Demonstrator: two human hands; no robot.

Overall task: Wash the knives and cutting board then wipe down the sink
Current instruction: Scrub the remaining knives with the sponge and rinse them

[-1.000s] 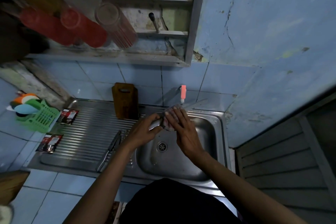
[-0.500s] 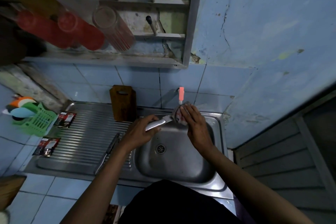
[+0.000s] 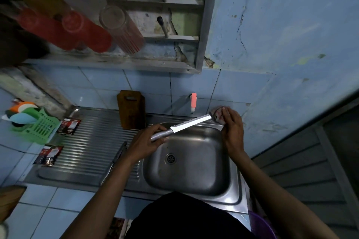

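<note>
My left hand (image 3: 147,142) grips the metal handle of a serrated knife (image 3: 189,125), whose blade points up and right over the steel sink basin (image 3: 194,176). At the blade's tip my right hand (image 3: 232,129) holds a pinkish-grey sponge (image 3: 216,115) at the sink's back right corner. A second knife (image 3: 118,158) lies on the ribbed drainboard (image 3: 85,147) left of my left forearm. The brown wooden cutting board (image 3: 131,109) stands upright against the tiled wall behind the drainboard.
An orange tap (image 3: 193,102) sticks out of the wall above the basin. A green basket (image 3: 37,129) with coloured utensils sits at the far left, beside two small sachets (image 3: 69,126). Red cups and a glass stand on the shelf above. A drain (image 3: 171,158) lies mid-basin.
My right hand has slid the sponge along the blade to its tip, toward the back right corner. The blade now shows at full length. My left hand keeps the handle.
</note>
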